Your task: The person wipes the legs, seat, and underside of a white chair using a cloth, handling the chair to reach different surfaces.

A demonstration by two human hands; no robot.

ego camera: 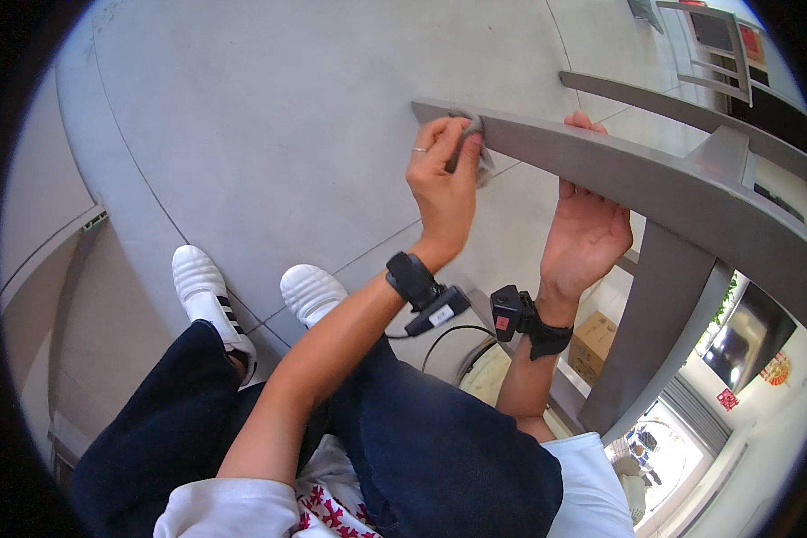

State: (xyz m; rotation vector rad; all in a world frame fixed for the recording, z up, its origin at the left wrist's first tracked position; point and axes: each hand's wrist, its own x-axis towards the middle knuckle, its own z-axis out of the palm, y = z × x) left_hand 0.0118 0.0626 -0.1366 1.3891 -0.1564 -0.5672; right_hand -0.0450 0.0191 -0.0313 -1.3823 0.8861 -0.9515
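Note:
A grey wooden chair leg (632, 165) runs from upper middle to the right edge, part of a tipped chair frame. My left hand (444, 175) pinches a grey cloth (467, 144) against the leg near its free end; a ring is on one finger. To its right, my right hand (586, 228) supports the same leg from below, palm up, with its fingers passing behind and the fingertips showing over the upper edge. Each wrist wears a black strap with a small device. A broad grey panel (659, 323) joins the leg right of my right hand.
A second grey leg (645, 94) of the frame extends behind. Another grey chair (736, 60) stands at upper right. A cardboard box (593, 346) sits beyond the frame. Cables hang between my wrists. My white shoes (198, 282) are on the tiled floor (262, 134); a curved light-coloured furniture edge (54, 249) is at left.

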